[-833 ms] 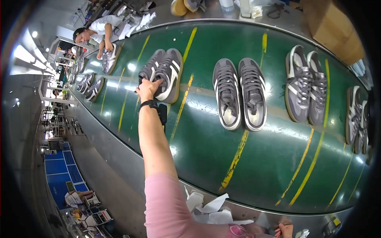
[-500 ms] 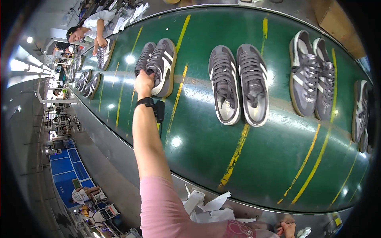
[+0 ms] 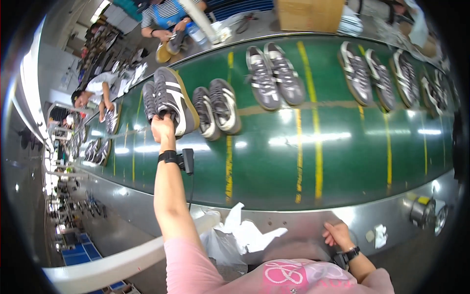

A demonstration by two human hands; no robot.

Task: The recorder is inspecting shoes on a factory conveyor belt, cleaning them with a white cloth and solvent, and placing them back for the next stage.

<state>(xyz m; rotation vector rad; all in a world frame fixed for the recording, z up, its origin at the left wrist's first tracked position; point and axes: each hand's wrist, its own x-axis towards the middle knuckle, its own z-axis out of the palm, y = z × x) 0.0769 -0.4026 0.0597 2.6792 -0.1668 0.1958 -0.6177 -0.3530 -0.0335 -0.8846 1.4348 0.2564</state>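
Visibly, left hand [image 3: 163, 128] closed on gray, round-toed, gum-soled shoes [image 3: 172, 93] — right hand [image 3: 338, 235] loosely half-curled, empty

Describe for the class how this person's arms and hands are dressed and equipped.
Left hand and right hand are gloveless. The sleeves are short and pink. The left wrist wears a black strap with a boxy black device and thin dark cable; the right, a black band.

left grip [image 3: 162, 128] partly hidden by gray shoes [image 3: 177, 100], cardboard box [image 3: 310, 14] cut off above, rightmost shoes [image 3: 434, 92] blurred
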